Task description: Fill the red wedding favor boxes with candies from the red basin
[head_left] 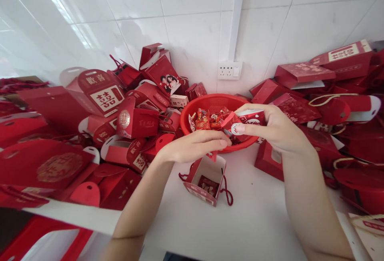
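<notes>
My right hand (274,129) is at the right side of a red plastic basket (207,100), with red candy packets (237,127) pinched between thumb and fingers. Loose wrapped candies (202,121) lie in the basket. Across its front rim reaches my left hand (199,145), fingers curled together, palm down. A bit of red wrapper (213,155) shows beneath it, seemingly a small candy in its grasp; most of it is hidden. Just below stands an open red gift box (199,196) with dark red cord handles and a dark red packet inside.
Red gift boxes (105,97) are heaped on the left of the white table (240,221), and more boxes (303,73) on the right. A tiled wall with a socket (229,70) stands behind. A red stool-like frame (75,245) is at lower left.
</notes>
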`<state>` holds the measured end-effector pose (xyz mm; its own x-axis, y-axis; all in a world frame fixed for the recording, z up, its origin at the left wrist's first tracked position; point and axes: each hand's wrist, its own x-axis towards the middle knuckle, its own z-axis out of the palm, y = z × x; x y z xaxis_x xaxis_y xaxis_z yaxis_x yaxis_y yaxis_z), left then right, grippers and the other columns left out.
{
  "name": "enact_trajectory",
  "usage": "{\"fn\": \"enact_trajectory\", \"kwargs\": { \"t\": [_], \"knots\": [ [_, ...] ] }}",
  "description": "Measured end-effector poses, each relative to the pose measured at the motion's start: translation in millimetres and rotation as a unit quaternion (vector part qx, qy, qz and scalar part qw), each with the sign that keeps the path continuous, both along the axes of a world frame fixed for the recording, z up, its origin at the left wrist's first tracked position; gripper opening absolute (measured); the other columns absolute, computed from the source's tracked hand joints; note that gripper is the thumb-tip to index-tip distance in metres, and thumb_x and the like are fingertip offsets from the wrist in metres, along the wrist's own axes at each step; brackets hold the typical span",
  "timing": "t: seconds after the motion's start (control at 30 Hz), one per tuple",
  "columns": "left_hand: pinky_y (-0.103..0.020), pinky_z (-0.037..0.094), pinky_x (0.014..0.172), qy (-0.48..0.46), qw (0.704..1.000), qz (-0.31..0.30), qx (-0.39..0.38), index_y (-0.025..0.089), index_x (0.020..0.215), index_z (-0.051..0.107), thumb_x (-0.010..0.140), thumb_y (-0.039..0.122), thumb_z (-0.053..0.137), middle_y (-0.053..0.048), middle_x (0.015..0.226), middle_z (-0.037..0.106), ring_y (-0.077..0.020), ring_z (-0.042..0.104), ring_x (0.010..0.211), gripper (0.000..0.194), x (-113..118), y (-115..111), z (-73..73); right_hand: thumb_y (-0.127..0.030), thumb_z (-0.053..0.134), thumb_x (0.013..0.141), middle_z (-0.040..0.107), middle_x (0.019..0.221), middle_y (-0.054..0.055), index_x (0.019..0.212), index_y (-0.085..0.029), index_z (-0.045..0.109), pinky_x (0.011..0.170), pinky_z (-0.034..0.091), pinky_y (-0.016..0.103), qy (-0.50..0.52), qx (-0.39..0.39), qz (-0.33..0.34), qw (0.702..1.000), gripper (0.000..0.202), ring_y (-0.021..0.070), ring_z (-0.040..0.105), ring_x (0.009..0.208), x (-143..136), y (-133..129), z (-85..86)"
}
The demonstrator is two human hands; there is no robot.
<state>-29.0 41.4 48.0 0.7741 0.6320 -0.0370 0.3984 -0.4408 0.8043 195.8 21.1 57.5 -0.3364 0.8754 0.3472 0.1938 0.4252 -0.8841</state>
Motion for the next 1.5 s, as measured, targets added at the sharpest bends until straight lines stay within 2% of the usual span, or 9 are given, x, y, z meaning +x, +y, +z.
{"fn": "enact_trajectory", "kwargs": {
  "t": [0.1, 0.23, 0.4, 0.53, 0.77, 0.9, 1.03, 1.17, 1.5],
  "knots": [
    [-0.025, 0.047, 0.089, 0.043, 0.997, -0.014, 0.060, 0.021, 0.110, 0.066, 0.098, 0.030, 0.047, -0.002, 0.112, 0.067, -0.0161, 0.062, 0.100, 0.024, -2.0, -5.5, 1.8, -0.033, 0.079, 0.079, 0.076, 0.090, 0.003, 0.093, -0.022, 0.079, 0.073, 0.056, 0.030, 0.006, -0.001, -0.007, 1.000, 0.017, 0.0195, 0.070, 0.079, 0.0, -0.1, -1.0],
    [-0.026, 0.042, 0.068, 0.157, 0.966, 0.036, 0.201, 0.018, 0.086, 0.063, 0.092, 0.030, 0.052, -0.003, 0.089, 0.063, -0.0163, 0.058, 0.077, 0.016, -10.0, -12.0, 2.0, -0.033, 0.080, 0.078, 0.076, 0.089, 0.003, 0.092, -0.021, 0.079, 0.074, 0.056, 0.031, 0.006, -0.004, -0.006, 1.000, 0.018, 0.0206, 0.070, 0.081, -1.2, -1.7, -2.3],
    [-0.025, 0.031, 0.054, 0.289, 0.942, 0.052, 0.166, 0.019, 0.077, 0.057, 0.076, 0.018, 0.061, 0.000, 0.073, 0.063, -0.0147, 0.054, 0.061, 0.005, -19.9, -14.2, 1.4, -0.031, 0.078, 0.079, 0.077, 0.093, 0.002, 0.092, -0.022, 0.079, 0.082, 0.055, 0.033, -0.028, 0.013, -0.007, 0.999, 0.017, 0.0223, 0.071, 0.088, -6.9, -5.0, -1.9],
    [-0.024, 0.035, 0.058, 0.250, 0.954, 0.023, 0.165, 0.018, 0.080, 0.061, 0.075, 0.005, 0.054, 0.000, 0.075, 0.066, -0.0140, 0.056, 0.064, 0.016, -23.5, -7.4, 2.1, -0.028, 0.077, 0.079, 0.078, 0.092, 0.001, 0.093, -0.022, 0.079, 0.084, 0.053, 0.032, -0.062, 0.005, 0.040, 0.997, 0.015, 0.0214, 0.072, 0.088, -19.5, -9.7, -2.4],
    [-0.022, 0.037, 0.061, 0.155, 0.981, -0.050, 0.109, 0.015, 0.084, 0.069, 0.080, 0.008, 0.054, 0.001, 0.073, 0.067, -0.0115, 0.053, 0.063, 0.017, -27.7, 15.1, -0.4, -0.020, 0.071, 0.082, 0.078, 0.086, 0.000, 0.092, -0.021, 0.078, 0.076, 0.054, 0.028, -0.113, -0.065, 0.131, 0.983, 0.013, 0.0198, 0.072, 0.082, -40.3, -9.0, -14.7],
    [-0.021, 0.038, 0.062, 0.167, 0.979, -0.052, 0.110, 0.014, 0.087, 0.071, 0.079, 0.011, 0.058, 0.000, 0.073, 0.065, -0.0121, 0.053, 0.065, 0.016, -28.0, 23.1, -5.7, -0.018, 0.065, 0.083, 0.077, 0.085, 0.001, 0.086, -0.021, 0.075, 0.074, 0.052, 0.029, -0.180, -0.047, 0.092, 0.978, 0.012, 0.0197, 0.071, 0.081, -41.6, -5.7, -20.5],
    [-0.021, 0.040, 0.063, 0.159, 0.980, -0.051, 0.109, 0.014, 0.095, 0.071, 0.080, 0.011, 0.058, 0.000, 0.079, 0.066, -0.0123, 0.055, 0.068, 0.019, -29.0, 25.3, -9.1, -0.023, 0.058, 0.090, 0.069, 0.078, -0.002, 0.098, -0.024, 0.064, 0.063, 0.050, 0.026, -0.119, -0.063, 0.023, 0.991, 0.010, 0.0147, 0.065, 0.065, -43.9, -10.8, -18.3],
    [-0.021, 0.039, 0.062, 0.158, 0.980, -0.058, 0.108, 0.013, 0.088, 0.068, 0.078, 0.010, 0.057, 0.001, 0.075, 0.064, -0.0122, 0.053, 0.066, 0.015, -29.1, 26.3, -10.1, -0.018, 0.051, 0.091, 0.060, 0.068, -0.005, 0.090, -0.022, 0.059, 0.056, 0.044, 0.023, -0.086, -0.107, 0.058, 0.989, 0.009, 0.0110, 0.057, 0.057, -49.2, -17.6, -14.2],
    [-0.020, 0.038, 0.062, 0.153, 0.982, -0.066, 0.084, 0.012, 0.080, 0.067, 0.072, 0.002, 0.051, 0.000, 0.074, 0.066, -0.0121, 0.054, 0.069, 0.021, -27.7, 24.6, -5.4, -0.012, 0.059, 0.087, 0.072, 0.086, 0.002, 0.094, -0.019, 0.069, 0.073, 0.042, 0.028, -0.285, -0.030, 0.098, 0.953, 0.015, 0.0171, 0.064, 0.080, -62.8, -23.4, -29.1]
  ]
}}
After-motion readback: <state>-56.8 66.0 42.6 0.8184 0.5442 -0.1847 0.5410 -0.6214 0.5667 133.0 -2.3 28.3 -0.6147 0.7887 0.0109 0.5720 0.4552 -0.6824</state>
